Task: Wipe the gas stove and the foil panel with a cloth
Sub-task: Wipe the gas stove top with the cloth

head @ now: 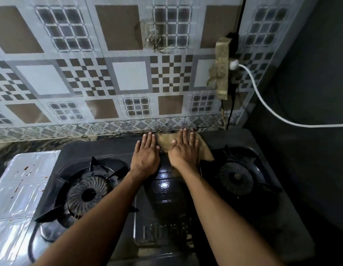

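Brown cloth (pixel 188 145) lies flat on the black gas stove (pixel 166 189), just right of the middle of the frame and close to the back edge, between the two burners. The right hand (pixel 184 150) presses on it with the palm down and all fingers stretched out; it does not grip the cloth, it only pushes it against the surface. The left hand (pixel 145 152) is just beside it, also flat and spread, and it rests on the bare stove top with its fingertips perhaps touching the left edge of the cloth; I cannot tell this for sure.

Below the hands the middle strip of the stove shines wet. The left burner (pixel 88 194) is in the lower left part, the right burner (pixel 234 177) at the right. The foil panel (pixel 18 189) lies at the lower left edge of the frame, beside the stove, and it carries small brown spots. Behind, in the upper half, the patterned wall (pixel 118 73) rises, with a white cable (pixel 262 104) at the upper right.

I judge that the step in hand is wiping the stove middle, at the far end of a stroke. The next move probably calls for keeping pressure while dragging the cloth toward the front, then going around the burner supports. The foil panel looks not yet cleaned.
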